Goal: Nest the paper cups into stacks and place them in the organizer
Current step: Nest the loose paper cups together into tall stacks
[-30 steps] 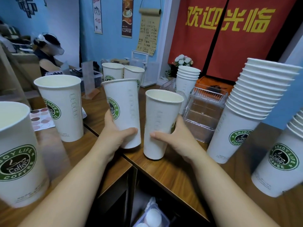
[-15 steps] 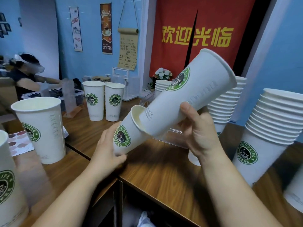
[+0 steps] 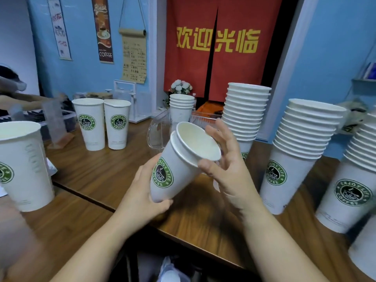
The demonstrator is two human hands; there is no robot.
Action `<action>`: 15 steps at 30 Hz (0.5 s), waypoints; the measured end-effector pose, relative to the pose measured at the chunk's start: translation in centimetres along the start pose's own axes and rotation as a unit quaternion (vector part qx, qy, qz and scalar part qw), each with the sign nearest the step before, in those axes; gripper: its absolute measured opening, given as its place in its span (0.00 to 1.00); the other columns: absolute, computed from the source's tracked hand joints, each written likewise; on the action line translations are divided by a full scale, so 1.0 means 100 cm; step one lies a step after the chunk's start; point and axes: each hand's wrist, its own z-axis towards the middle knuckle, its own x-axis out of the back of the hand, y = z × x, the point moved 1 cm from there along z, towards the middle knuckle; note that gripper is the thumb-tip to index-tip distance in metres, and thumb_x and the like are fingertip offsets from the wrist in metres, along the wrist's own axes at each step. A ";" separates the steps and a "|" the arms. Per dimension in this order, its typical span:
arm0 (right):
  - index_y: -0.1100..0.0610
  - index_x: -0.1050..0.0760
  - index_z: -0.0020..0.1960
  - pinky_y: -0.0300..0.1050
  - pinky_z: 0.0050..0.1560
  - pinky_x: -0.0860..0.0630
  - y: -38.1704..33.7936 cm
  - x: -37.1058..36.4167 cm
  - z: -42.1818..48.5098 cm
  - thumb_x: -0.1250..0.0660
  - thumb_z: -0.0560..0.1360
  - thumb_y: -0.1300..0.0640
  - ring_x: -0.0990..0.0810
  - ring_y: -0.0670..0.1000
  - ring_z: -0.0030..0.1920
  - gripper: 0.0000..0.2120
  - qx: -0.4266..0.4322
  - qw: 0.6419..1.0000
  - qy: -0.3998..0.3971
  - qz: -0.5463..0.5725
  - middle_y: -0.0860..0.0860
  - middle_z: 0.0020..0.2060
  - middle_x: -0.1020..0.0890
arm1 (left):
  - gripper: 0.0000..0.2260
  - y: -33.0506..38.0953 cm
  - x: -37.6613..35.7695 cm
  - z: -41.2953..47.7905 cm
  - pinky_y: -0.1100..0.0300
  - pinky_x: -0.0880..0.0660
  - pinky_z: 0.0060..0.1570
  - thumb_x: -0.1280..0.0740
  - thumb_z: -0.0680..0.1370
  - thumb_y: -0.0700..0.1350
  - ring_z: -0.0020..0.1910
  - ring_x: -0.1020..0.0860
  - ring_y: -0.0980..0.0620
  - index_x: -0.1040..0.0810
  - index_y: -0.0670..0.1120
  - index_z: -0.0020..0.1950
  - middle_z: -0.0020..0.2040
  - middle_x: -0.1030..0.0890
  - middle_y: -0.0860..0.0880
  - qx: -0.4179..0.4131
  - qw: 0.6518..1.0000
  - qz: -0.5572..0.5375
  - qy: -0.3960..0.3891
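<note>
A nested pair of white paper cups (image 3: 175,171) with a green coffee logo is tilted up to the right above the wooden counter (image 3: 97,176). My left hand (image 3: 142,196) grips the outer cup near its base. My right hand (image 3: 227,165) is at the rims, fingers spread and straight, with the thumb touching the inner cup's rim. The clear plastic organizer (image 3: 157,135) stands just behind the pair, partly hidden by it. Tall cup stacks stand at the right: one behind my right hand (image 3: 247,110), one beside it (image 3: 299,155) and one at the frame edge (image 3: 352,184).
Two single cups (image 3: 89,123) (image 3: 118,125) stand at the back left, and a large one (image 3: 22,165) at the near left. A short cup stack (image 3: 181,106) sits behind the organizer. Another person's arm (image 3: 24,100) reaches in at the far left. The counter's front edge runs below my wrists.
The cup held by my right hand has slid fully into the cup in my left hand. My right hand let go of its side and now touches the rims with spread fingers.
</note>
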 end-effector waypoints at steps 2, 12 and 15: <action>0.38 0.32 0.62 0.30 0.58 0.30 0.000 0.004 -0.007 0.24 0.62 0.49 0.33 0.38 0.67 0.32 0.008 0.997 0.016 -0.069 0.39 0.67 0.32 | 0.41 0.004 -0.011 0.001 0.64 0.35 0.65 0.28 0.58 0.54 0.67 0.33 0.60 0.44 0.78 0.63 0.64 0.34 0.69 -0.010 1.000 -0.006 -0.010; 0.49 0.29 0.55 0.29 0.48 0.25 0.023 0.043 -0.060 0.21 0.56 0.60 0.20 0.36 0.50 0.31 -0.063 0.980 0.146 -0.123 0.39 0.48 0.17 | 0.42 0.029 -0.085 0.005 0.64 0.34 0.66 0.23 0.62 0.51 0.68 0.33 0.62 0.40 0.62 0.72 0.69 0.31 0.59 -0.005 0.987 -0.087 -0.137; 0.45 0.36 0.64 0.31 0.56 0.28 0.022 0.061 -0.065 0.18 0.57 0.55 0.26 0.32 0.56 0.42 -0.071 0.957 0.185 -0.211 0.34 0.56 0.26 | 0.34 0.021 -0.096 0.003 0.76 0.35 0.59 0.25 0.69 0.45 0.63 0.31 0.69 0.40 0.68 0.64 0.66 0.31 0.63 0.016 0.980 -0.089 -0.178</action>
